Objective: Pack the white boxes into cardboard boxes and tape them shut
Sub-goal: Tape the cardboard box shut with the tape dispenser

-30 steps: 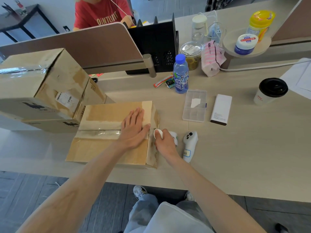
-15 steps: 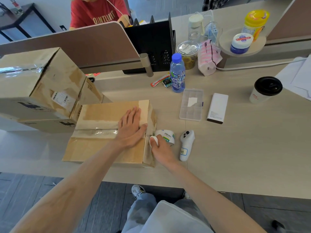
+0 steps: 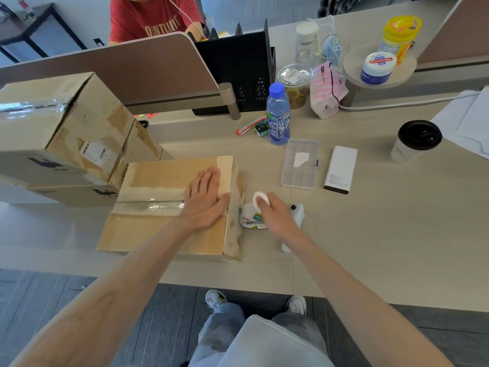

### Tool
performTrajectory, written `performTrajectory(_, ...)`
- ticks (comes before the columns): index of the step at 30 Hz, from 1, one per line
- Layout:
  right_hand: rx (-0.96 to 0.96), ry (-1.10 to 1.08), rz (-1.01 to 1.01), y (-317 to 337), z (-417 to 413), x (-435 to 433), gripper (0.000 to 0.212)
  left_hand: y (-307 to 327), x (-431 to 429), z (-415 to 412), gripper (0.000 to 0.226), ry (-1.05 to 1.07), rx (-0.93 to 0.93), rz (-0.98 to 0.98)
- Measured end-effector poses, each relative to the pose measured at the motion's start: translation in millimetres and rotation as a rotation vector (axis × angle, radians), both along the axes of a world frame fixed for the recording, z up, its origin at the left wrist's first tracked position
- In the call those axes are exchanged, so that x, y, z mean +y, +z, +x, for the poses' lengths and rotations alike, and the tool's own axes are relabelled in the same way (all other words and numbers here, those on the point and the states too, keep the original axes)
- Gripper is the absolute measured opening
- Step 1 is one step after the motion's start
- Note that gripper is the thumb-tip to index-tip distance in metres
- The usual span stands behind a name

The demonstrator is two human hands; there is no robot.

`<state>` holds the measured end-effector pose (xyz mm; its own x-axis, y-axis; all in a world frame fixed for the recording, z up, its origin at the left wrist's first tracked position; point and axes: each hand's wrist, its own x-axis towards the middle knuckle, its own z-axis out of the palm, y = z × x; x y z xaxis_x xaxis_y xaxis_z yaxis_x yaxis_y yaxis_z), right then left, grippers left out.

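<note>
Presses the left hand [image 3: 203,200] flat onto the low brown cardboard box [image 3: 158,229], with fingers straight and close together and palm over the right end of the clear tape strip [image 3: 150,206] that runs along the closed flap seam. Has that box lying shut on the pale wooden desk [image 3: 370,234], near the front edge and left of centre, just beside two bigger taped cardboard boxes [image 3: 66,123] stacked at the left.

Grips the clear tape roll with a white and green label [image 3: 250,219] in the right hand [image 3: 275,213], fingers curled over it, with the roll tilted and just beside the box's right side wall. Shows a small white round piece [image 3: 260,200] at the thumb end of that hand; cannot tell what. Partly covers a white handheld controller [image 3: 299,214] with the same hand.

Further back on the desk:
- a blue plastic bottle [image 3: 277,115]
- a clear plastic compartment case [image 3: 300,162]
- a white slab-shaped power bank [image 3: 341,169] beside the case
- a white paper cup with a black lid [image 3: 415,141], well to the right
</note>
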<state>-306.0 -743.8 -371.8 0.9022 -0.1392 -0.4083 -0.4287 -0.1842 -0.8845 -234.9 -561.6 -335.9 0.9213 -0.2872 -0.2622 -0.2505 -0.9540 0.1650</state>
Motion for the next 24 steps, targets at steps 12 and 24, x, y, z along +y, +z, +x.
performTrajectory(12, -0.067, 0.470, -0.533, -27.0, 75.9, -21.8, 0.046, -0.5, 1.2, 0.2, 0.070, -0.013, -0.004, -0.001)
performTrajectory(24, -0.045, 0.729, -0.193, -28.6, 65.0, -18.9, 0.017, -2.8, 0.1, 0.1, 0.073, -0.008, -0.026, 0.024)
